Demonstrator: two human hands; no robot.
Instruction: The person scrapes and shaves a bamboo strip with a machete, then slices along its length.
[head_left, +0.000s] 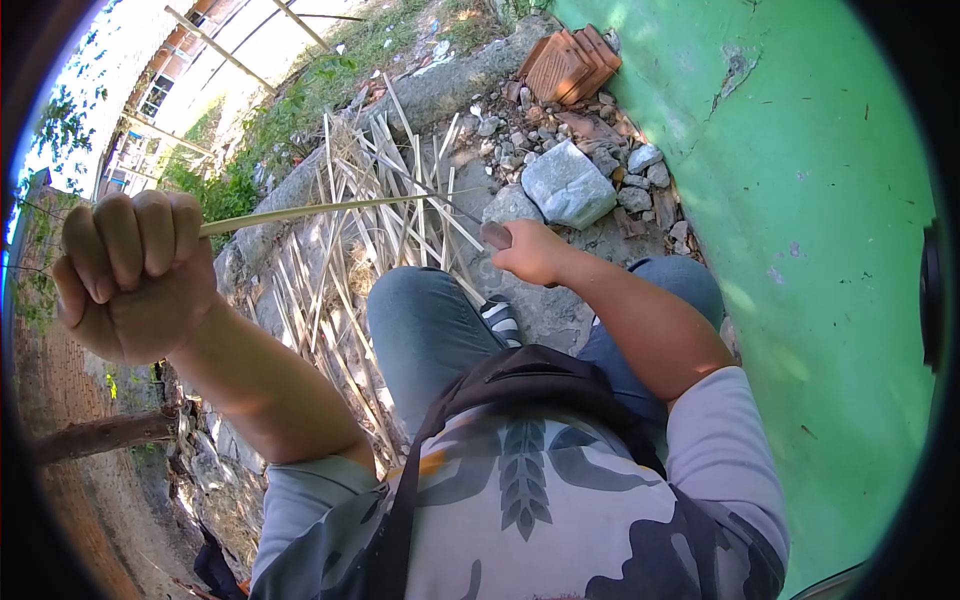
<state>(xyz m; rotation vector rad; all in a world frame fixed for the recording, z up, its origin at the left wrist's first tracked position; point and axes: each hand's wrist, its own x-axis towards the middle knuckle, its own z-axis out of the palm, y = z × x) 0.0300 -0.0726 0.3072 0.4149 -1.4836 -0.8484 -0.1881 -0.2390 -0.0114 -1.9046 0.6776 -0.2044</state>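
Observation:
My left hand is raised at the left, its fingers wrapped around one end of a pale bamboo strip. The strip reaches right and thins toward its far tip, above the ground. In front of my right knee, my right hand is closed on the brown handle of what looks like a knife. Its thin dark blade points up and left, and crosses the strip near the strip's far end in this view. Whether blade and strip touch, I cannot tell.
Many loose bamboo strips lie in a pile on the ground before my left knee. A large pale stone, rubble and stacked orange roof tiles stand ahead. A green wall runs along the right. At the left is a log.

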